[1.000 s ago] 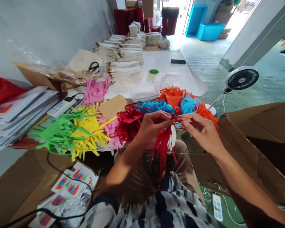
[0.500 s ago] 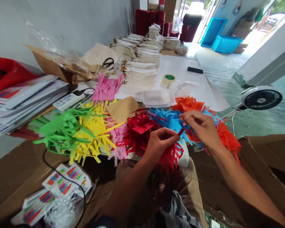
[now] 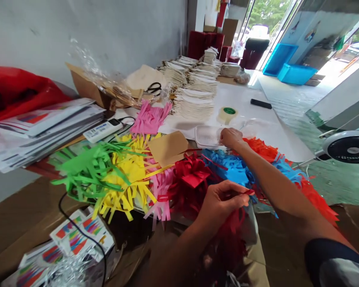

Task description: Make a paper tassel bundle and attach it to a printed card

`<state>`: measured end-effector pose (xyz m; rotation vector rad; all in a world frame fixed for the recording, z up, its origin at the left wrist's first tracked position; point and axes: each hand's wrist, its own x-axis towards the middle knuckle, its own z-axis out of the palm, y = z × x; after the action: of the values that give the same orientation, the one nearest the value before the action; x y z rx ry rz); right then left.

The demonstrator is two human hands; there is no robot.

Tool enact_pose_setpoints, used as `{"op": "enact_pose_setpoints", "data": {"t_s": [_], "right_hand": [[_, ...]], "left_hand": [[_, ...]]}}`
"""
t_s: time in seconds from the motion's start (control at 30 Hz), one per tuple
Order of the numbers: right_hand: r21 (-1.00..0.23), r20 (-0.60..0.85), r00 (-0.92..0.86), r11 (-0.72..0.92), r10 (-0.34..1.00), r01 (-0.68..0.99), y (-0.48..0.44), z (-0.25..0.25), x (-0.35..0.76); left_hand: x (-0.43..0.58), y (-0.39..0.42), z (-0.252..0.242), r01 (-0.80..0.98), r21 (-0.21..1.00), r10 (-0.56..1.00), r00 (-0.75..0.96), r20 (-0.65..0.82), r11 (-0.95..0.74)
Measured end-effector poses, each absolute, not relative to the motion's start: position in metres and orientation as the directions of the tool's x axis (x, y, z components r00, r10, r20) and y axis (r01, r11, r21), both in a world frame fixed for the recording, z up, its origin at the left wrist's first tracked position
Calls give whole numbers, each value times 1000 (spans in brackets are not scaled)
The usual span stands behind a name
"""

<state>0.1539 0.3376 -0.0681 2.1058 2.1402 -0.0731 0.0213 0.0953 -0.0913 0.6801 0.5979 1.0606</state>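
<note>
Tray [image 3: 208, 136] stretches left from the nearer right hand [image 3: 231, 138], curled, hold unclear; on its near side, left hand [image 3: 223, 199] pinches red strip [image 3: 250, 192].

A grey wall [image 3: 116, 36] stands left of a shiny, daylit floor [image 3: 294, 99].

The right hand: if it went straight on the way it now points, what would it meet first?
Most likely the clear plastic container; the right hand is at its edge, though whether they touch is unclear.
</note>
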Motion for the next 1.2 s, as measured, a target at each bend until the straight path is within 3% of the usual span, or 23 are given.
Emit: {"op": "enact_pose_setpoints", "data": {"t_s": [0.17, 0.33, 0.5, 0.67, 0.83, 0.87, 0.93, 1.03, 1.2], "right_hand": [[91, -213, -17, 37, 977, 995, 341, -67, 154], [35, -222, -48, 57, 974, 998, 339, -64, 152], [-118, -123, -78, 64, 989, 991, 332, -61, 156], [-382, 79, -67, 92, 995, 919, 299, -41, 171], [-648, 223, 14, 138, 975, 749, 193, -29, 191], [-776, 284, 63, 191, 957, 601, 166, -30, 193], [-913, 279, 119, 224, 953, 341, 117, -33, 195], [-974, 191, 137, 171, 972, 146, 67, -38, 196], [-974, 201, 128, 184, 971, 134, 46, -43, 202]], "left_hand": [[17, 95, -83, -555, 769, 932, 334, -142, 316], [27, 93, -88, -499, 828, 942, 322, -97, 256], [27, 94, -87, -504, 839, 959, 276, -69, 205], [18, 96, -80, -505, 851, 977, 210, -41, 144], [14, 87, -75, -473, 876, 986, 166, -14, 92], [15, 84, -74, -463, 883, 987, 163, -1, 77], [17, 79, -73, -437, 899, 986, 165, 34, 42], [23, 72, -71, -372, 926, 975, 179, 130, -55], [33, 68, -71, -314, 933, 948, 201, 246, -176]]}}
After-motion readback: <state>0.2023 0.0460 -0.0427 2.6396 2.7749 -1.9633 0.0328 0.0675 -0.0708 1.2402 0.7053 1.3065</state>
